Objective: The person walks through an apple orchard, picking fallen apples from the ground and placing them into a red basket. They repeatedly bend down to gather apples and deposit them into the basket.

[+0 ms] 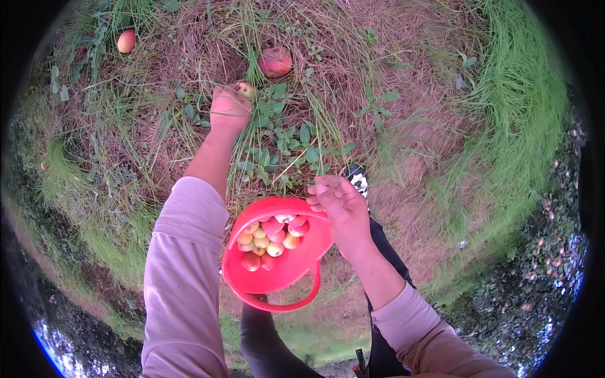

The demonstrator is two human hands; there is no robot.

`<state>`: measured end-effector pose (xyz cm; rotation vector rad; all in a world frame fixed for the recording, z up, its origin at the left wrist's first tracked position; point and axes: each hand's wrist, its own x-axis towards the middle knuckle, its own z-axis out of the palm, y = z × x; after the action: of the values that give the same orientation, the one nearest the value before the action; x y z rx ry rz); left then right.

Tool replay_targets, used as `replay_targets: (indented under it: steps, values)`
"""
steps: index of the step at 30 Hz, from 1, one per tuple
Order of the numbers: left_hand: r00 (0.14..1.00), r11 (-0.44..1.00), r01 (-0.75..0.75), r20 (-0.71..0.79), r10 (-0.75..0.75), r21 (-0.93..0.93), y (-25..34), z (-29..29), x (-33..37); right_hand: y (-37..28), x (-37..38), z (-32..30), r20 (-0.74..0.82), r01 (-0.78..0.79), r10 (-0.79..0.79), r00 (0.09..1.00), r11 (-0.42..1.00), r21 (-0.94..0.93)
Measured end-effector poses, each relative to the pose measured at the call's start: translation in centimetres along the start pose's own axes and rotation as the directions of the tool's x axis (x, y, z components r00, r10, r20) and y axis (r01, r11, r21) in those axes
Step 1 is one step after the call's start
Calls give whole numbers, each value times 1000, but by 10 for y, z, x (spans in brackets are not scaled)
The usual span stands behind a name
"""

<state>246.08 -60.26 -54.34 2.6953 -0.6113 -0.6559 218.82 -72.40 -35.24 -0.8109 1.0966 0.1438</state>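
Observation:
My left hand reaches down into the grass with its fingers closed round a yellowish apple. Just beyond it lies a larger red apple with a dull, blemished skin. Between my arms is a red plastic basket with a looped handle; several red and yellow apples are gathered inside it. My right hand is raised beside the basket's right rim, fingers apart and holding nothing. Whether it touches the rim I cannot tell.
A red-orange apple rests in the grass at the far left. Dry brown grass and leafy weeds cover the ground, with tall green grass at the right. My shoe shows near my right hand. Leafy branches with fruit stand at the lower right.

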Motion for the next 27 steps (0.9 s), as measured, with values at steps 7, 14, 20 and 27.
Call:
replay_targets:
  steps: [7, 14, 20, 27]
  values:
    - [938, 941, 339, -68, -340, -20, 38, 31, 11, -4, 2, -10, 4, 20, -19, 1000, 998, -55]
    - [922, 964, 174, -310, -231, -202, 10, -10, -28, -4, -7, 5, 43, -16, 19, 999, 998, -66]
    - [974, 52, 58, 45, -224, -997, 29, -99, -140, 13, -14, 5, 27, 10, -7, 1000, 993, -118]
    - [988, -717, 142, 51, 147, -683, 13, -139, -228, 27, -22, 22, 55, 25, -15, 998, 981, -191]
